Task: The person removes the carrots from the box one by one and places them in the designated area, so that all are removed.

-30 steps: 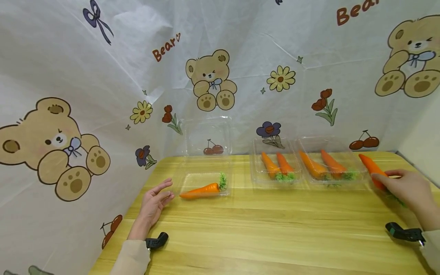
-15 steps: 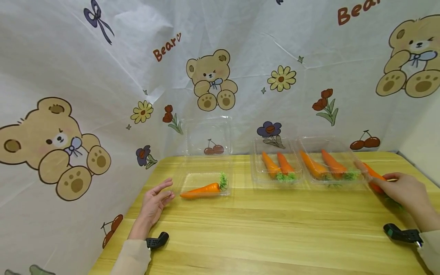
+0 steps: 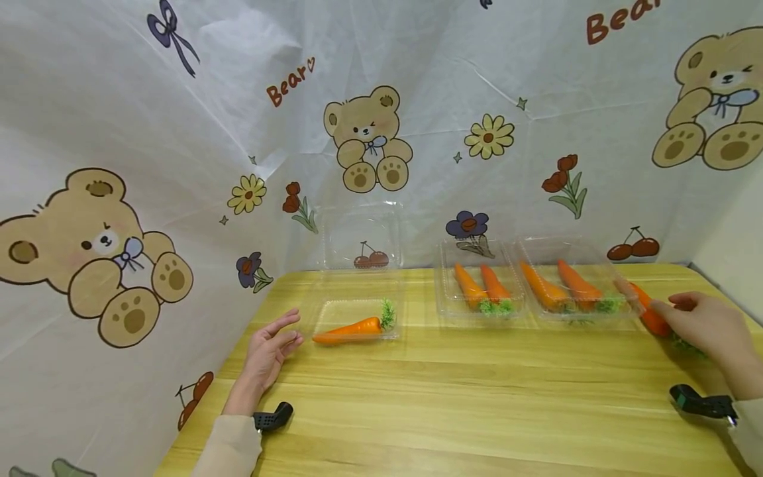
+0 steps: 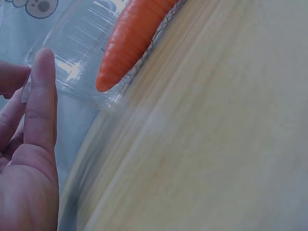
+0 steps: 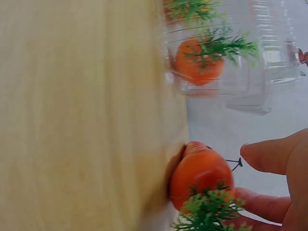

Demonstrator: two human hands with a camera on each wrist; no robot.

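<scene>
- The right hand (image 3: pixel 709 328) is relaxed, its fingers touching a loose carrot (image 5: pixel 199 175) while the thumb stands clear. The carrot lies on the table (image 3: pixel 453 384).
- The carrot is round, so an uneven push from those fingers could roll it.
- The left hand (image 3: pixel 268 351) appears to pinch the edge of the left container (image 3: pixel 348 311); a tug could tip this thin-looking plastic.
- Just right of that hand, the left container holds one carrot (image 3: pixel 352 329); its lid (image 3: pixel 360 225) is raised.
- Left of the right hand, the near container (image 3: pixel 587 250) and the farther container (image 3: pixel 440 285), both seemingly closed, hold two carrots each.
</scene>
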